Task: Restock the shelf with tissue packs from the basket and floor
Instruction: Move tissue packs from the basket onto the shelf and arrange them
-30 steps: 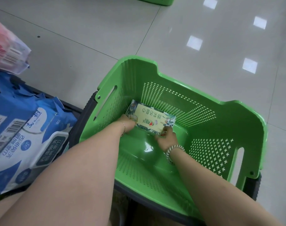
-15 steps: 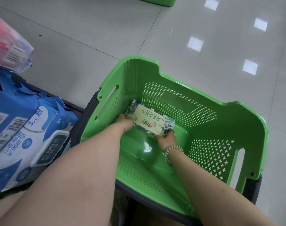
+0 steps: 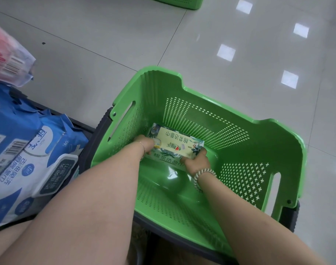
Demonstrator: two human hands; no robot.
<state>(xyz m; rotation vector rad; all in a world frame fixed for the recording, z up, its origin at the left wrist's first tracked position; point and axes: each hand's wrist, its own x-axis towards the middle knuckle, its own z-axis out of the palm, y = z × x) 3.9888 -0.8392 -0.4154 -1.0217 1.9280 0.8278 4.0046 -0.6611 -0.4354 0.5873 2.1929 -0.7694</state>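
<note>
Compared with half a second ago, the cream-and-green printed soft tissue pack (image 3: pixel 174 144) is tipped up a little, so that its near side face is shown. The pack is contained in the green perforated plastic basket (image 3: pixel 278 127), low against the far wall near the left corner. Its left end is gripped by the left hand (image 3: pixel 147 146), and its near right corner is gripped by the right hand (image 3: pixel 197 163). Blue-and-white plastic wipe packs (image 3: pixel 39 159) are stacked just left of the basket on the glossy grey tiled floor (image 3: pixel 106 44).
</note>
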